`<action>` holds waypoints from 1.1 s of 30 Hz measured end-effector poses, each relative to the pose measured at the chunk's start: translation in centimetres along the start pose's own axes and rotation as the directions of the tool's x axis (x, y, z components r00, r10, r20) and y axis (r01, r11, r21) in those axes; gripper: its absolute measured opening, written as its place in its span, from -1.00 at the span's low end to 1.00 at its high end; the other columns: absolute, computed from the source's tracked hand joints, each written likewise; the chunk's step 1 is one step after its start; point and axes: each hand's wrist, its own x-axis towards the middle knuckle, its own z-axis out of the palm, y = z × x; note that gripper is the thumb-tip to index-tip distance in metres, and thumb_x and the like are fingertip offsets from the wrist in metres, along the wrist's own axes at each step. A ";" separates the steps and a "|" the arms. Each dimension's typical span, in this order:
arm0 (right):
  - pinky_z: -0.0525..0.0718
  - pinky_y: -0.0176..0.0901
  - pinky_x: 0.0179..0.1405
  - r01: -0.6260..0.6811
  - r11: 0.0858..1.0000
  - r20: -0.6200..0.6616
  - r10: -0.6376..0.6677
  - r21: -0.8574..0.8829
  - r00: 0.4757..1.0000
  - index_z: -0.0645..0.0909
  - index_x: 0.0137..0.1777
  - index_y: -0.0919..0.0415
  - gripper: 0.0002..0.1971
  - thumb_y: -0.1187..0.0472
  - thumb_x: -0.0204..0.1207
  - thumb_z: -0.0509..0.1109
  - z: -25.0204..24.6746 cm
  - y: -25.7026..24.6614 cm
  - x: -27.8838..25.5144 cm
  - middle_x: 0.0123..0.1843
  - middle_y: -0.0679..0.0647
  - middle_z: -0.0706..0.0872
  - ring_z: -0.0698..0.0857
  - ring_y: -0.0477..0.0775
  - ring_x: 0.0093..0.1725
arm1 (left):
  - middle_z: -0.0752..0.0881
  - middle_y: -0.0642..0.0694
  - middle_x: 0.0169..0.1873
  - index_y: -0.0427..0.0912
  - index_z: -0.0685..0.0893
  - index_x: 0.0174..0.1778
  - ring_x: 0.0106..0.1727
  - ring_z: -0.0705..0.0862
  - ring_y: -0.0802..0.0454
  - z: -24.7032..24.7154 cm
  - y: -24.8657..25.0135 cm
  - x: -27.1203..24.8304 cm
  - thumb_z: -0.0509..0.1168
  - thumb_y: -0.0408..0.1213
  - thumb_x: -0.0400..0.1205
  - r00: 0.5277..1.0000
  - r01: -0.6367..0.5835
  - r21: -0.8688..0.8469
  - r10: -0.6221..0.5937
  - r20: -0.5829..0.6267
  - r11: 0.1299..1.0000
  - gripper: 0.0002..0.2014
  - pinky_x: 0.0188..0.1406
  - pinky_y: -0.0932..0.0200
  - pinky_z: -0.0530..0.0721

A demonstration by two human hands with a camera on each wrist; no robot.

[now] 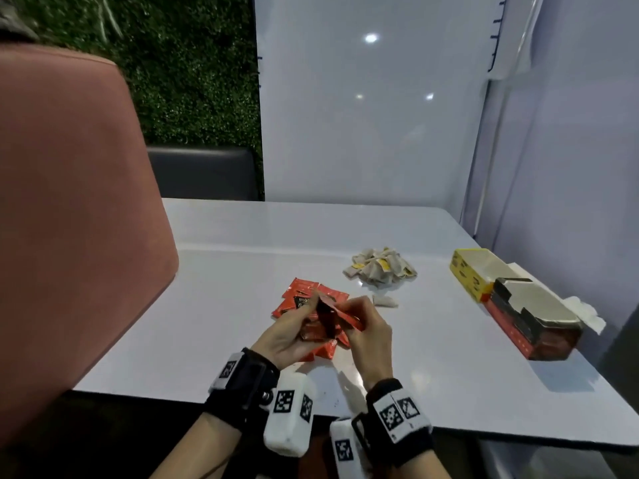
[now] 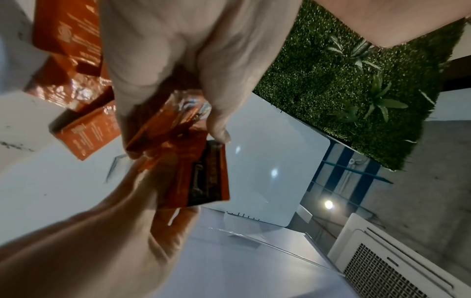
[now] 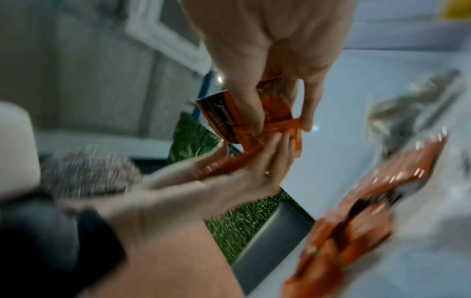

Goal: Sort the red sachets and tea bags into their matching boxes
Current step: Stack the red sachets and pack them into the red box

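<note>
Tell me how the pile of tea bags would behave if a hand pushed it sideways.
The tea bags look like thin, crumpled paper, so probably light and floppy. They lie in a loose heap, so a push would likely scatter them; one already lies apart.

Both forearms reach forward, each wrist bound in a black strap carrying white marker blocks. The left hand (image 1: 288,335) lies palm-up — fingers curled round a small stack of glossy red foil sachets (image 1: 320,328). The right hand (image 1: 368,335) meets it from the right, thumb and fingertips pinching the same stack.
</note>
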 end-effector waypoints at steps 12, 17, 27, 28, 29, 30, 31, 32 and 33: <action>0.70 -0.21 -0.08 -0.055 0.997 0.049 0.052 0.052 0.997 0.70 -0.10 0.15 -0.89 0.35 0.42 0.48 -1.9 -1.0 2.6 -0.17 -0.02 0.82 0.78 -0.04 -0.12 | 0.76 -0.28 -0.14 -0.38 0.62 0.14 -0.20 0.77 -0.07 -1.2 2.1 3.2 0.15 -0.34 0.67 0.999 0.041 0.002 -0.041 -0.002 0.999 -0.76 -0.17 0.08 0.78; 0.67 0.10 0.13 -0.329 0.920 0.133 0.306 0.216 0.943 0.64 0.12 0.30 -0.82 0.31 0.59 0.28 -3.0 -2.2 3.6 0.03 0.23 0.79 0.74 0.27 0.06 | 0.64 -0.36 0.29 -0.34 0.51 0.37 0.29 0.64 -0.29 -1.3 3.9 2.5 0.16 -0.27 0.66 0.992 0.013 0.120 -0.028 0.119 0.993 -0.62 0.27 -0.24 0.58; 0.46 -0.63 -0.19 0.118 0.892 0.011 -0.126 -0.435 0.992 0.65 0.05 0.13 -0.85 0.30 0.52 0.39 -0.9 -4.1 0.6 -0.16 -0.08 0.66 0.61 -0.27 -0.18 | 0.76 -0.32 0.09 -0.19 0.71 0.12 0.08 0.68 -0.26 -0.3 0.5 -0.1 0.20 0.09 0.41 0.989 -0.067 0.091 0.054 0.135 0.994 -0.49 0.06 -0.09 0.71; 0.47 -0.64 -0.20 0.073 0.918 -0.012 -0.085 -0.390 0.996 0.64 0.07 0.10 -0.83 0.27 0.51 0.41 -0.9 -4.1 0.5 -0.18 -0.11 0.68 0.62 -0.30 -0.14 | 0.76 -0.31 0.08 -0.20 0.71 0.11 0.07 0.69 -0.25 -0.3 0.4 -0.1 0.21 0.09 0.39 0.987 -0.071 0.057 0.062 0.146 0.996 -0.48 0.03 -0.07 0.72; 0.49 -0.64 -0.22 0.024 0.940 -0.026 -0.035 -0.341 0.999 0.61 0.12 0.07 -0.78 0.26 0.50 0.43 -1.0 -4.0 0.4 -0.19 -0.16 0.69 0.64 -0.34 -0.14 | 0.77 -0.30 0.08 -0.21 0.69 0.13 0.06 0.73 -0.22 -0.4 0.3 0.0 0.24 0.09 0.36 0.986 -0.069 0.030 0.064 0.154 0.997 -0.45 0.01 -0.08 0.74; 0.51 -0.64 -0.26 -0.022 0.958 -0.030 0.014 -0.285 0.999 0.59 0.17 0.06 -0.73 0.25 0.48 0.44 -1.1 -3.8 0.4 -0.19 -0.17 0.70 0.65 -0.35 -0.15 | 0.76 -0.29 0.10 -0.23 0.65 0.19 0.05 0.76 -0.18 -0.5 0.2 0.1 0.28 0.09 0.33 0.986 -0.062 0.015 0.059 0.156 0.998 -0.40 -0.02 -0.06 0.79; 0.53 -0.64 -0.32 -0.059 0.969 -0.028 0.054 -0.241 0.998 0.57 0.22 0.05 -0.68 0.26 0.48 0.45 -1.2 -3.6 0.4 -0.18 -0.15 0.70 0.67 -0.33 -0.18 | 0.76 -0.29 0.11 -0.25 0.60 0.26 0.04 0.78 -0.15 -0.5 -0.1 0.1 0.32 0.07 0.31 0.987 -0.054 0.006 0.053 0.150 0.998 -0.35 -0.09 -0.02 0.80; 0.53 -0.63 -0.35 -0.078 0.971 -0.023 0.075 -0.226 0.997 0.55 0.24 0.04 -0.64 0.26 0.47 0.46 -1.3 -3.3 0.5 -0.16 -0.12 0.70 0.68 -0.27 -0.21 | 0.75 -0.29 0.12 -0.28 0.56 0.31 0.03 0.78 -0.13 -0.4 -0.3 0.2 0.34 0.04 0.33 0.988 -0.047 -0.005 0.047 0.146 0.999 -0.33 -0.13 0.04 0.78; 0.55 -0.60 -0.35 -0.078 0.966 -0.018 0.076 -0.247 0.997 0.55 0.25 0.04 -0.62 0.26 0.46 0.47 -1.2 -3.1 0.5 -0.15 -0.08 0.70 0.69 -0.22 -0.21 | 0.75 -0.30 0.12 -0.29 0.55 0.32 0.01 0.79 -0.12 -0.4 -0.6 0.1 0.33 0.00 0.38 0.988 -0.042 -0.012 0.043 0.149 0.999 -0.37 -0.14 0.07 0.77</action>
